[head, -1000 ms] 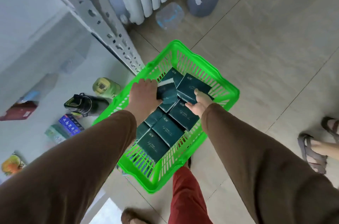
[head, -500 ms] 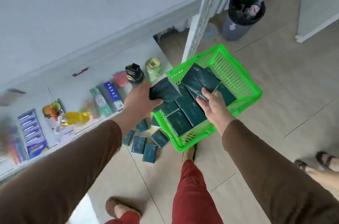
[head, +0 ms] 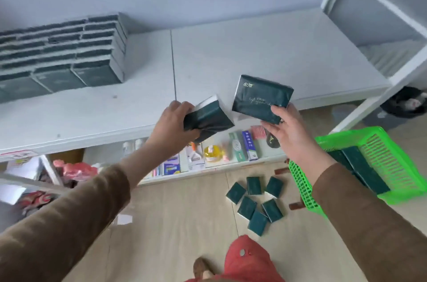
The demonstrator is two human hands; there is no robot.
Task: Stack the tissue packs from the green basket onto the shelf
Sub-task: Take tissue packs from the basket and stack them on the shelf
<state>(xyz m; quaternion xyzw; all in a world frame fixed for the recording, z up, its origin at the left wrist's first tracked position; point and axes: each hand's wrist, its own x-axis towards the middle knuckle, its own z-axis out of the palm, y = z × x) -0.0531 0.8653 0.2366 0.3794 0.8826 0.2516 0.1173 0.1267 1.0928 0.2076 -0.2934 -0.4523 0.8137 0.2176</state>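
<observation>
While both hands hang over the front edge of the white shelf [head: 265, 50], I see my left hand [head: 172, 130] with fingers curled round one dark green tissue pack [head: 209, 119], and my right hand [head: 292, 135] pinching a second pack [head: 261, 99] by its lower corner. Stacked tissue packs [head: 62, 55] sit at the shelf's left. More packs lie in the green basket [head: 379, 156] at right, and loose ones [head: 254, 202] on the floor.
</observation>
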